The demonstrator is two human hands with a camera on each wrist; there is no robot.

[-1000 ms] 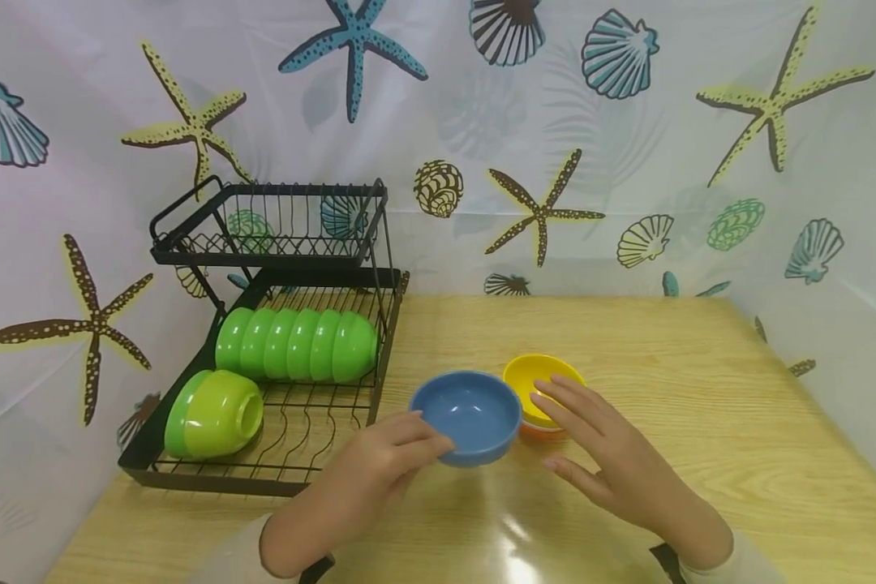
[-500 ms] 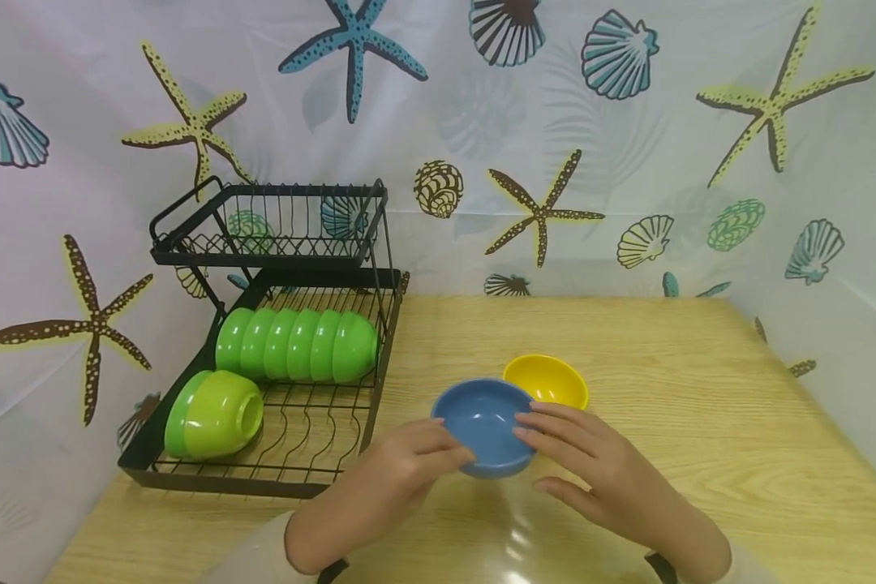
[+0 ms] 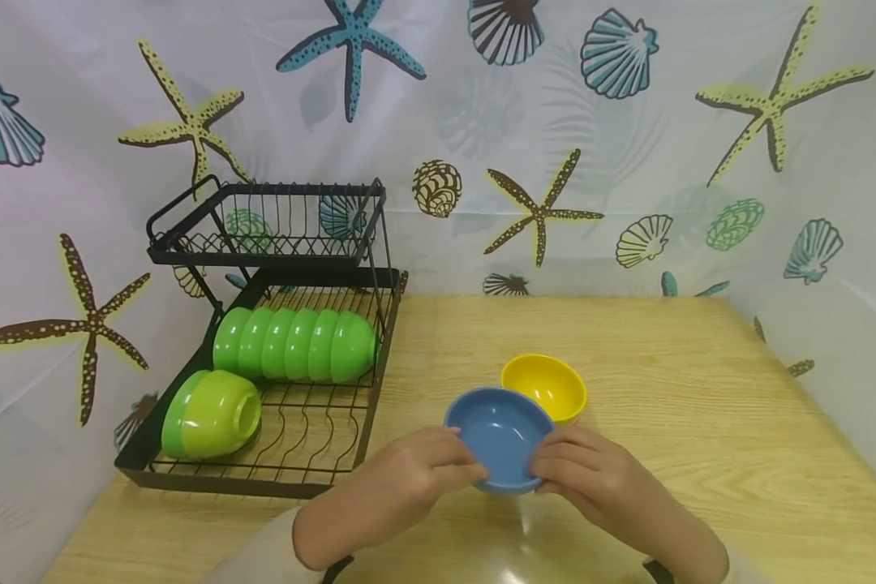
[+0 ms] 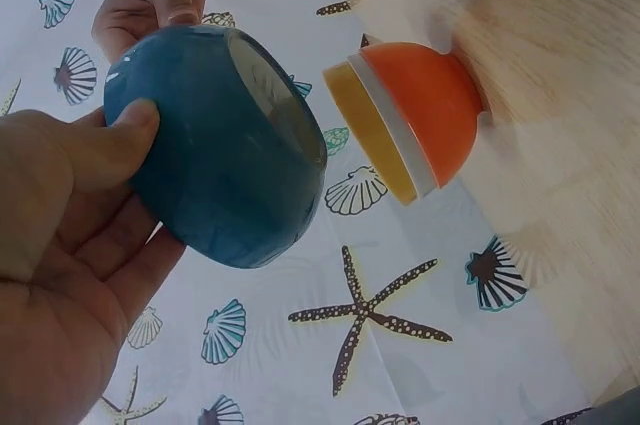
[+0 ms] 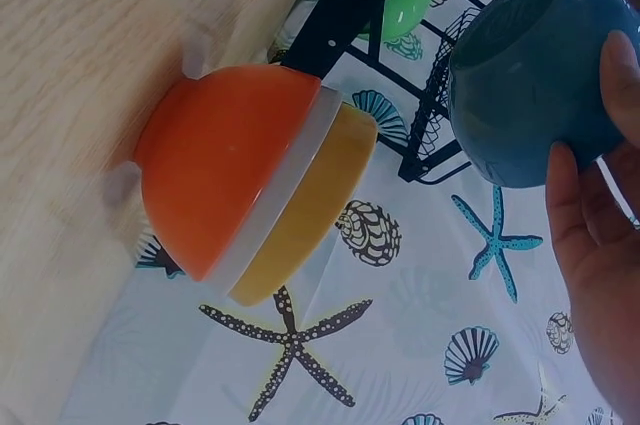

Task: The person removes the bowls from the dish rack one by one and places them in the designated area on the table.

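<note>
A blue bowl (image 3: 500, 438) is held off the table, tilted, between both hands. My left hand (image 3: 416, 478) pinches its left rim; in the left wrist view the thumb (image 4: 138, 130) presses the bowl's outside. At the opposite side my right hand (image 3: 599, 474) grips the rim, thumb beneath and fingers over the edge. Just behind stands a stack of bowls, with a yellow bowl (image 3: 547, 385) on top. Both wrist views show an orange bowl (image 5: 225, 160) at the bottom and a white rim (image 4: 395, 120) between. The blue bowl hides part of the stack in the head view.
A black two-tier dish rack (image 3: 266, 487) stands on the left. Its lower tier holds a row of green bowls (image 3: 292, 345) on edge and a lime green bowl (image 3: 219, 414) in front. A patterned curtain (image 3: 438, 97) surrounds the wooden table (image 3: 664, 357).
The blue bowl has moved right and nearer to me in the left hand. My right hand has come from beside the yellow bowl to grip the blue bowl's right rim.
</note>
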